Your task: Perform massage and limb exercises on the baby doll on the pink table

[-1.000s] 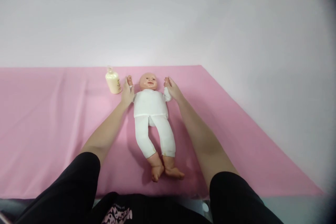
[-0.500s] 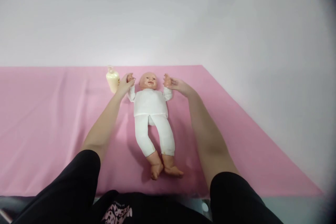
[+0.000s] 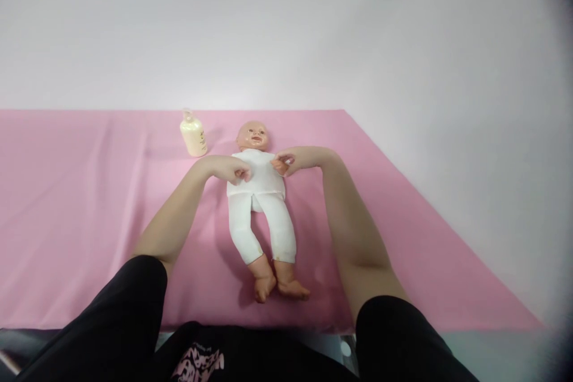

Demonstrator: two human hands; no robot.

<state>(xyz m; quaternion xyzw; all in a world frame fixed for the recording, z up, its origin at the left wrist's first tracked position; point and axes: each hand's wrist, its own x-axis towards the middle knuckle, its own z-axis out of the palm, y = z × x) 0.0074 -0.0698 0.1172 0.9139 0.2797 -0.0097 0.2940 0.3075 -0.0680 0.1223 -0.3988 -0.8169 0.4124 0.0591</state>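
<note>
A baby doll (image 3: 259, 203) in a white top and white trousers lies on its back on a pink sheet (image 3: 80, 203), head away from me, bare feet toward me. My left hand (image 3: 226, 167) grips the doll's arm on the left side and holds it over the doll's chest. My right hand (image 3: 295, 159) grips the doll's other arm and holds it over the chest too. The doll's two small hands nearly meet above its torso.
A small cream lotion bottle (image 3: 193, 134) stands upright on the sheet just left of the doll's head. A white wall rises behind the sheet. The sheet's right edge runs diagonally toward me, with pale surface beyond it.
Both my hands have brought the doll's arms from beside its head down and inward onto its chest. The bottle, partly covered by my left hand before, now shows fully.
</note>
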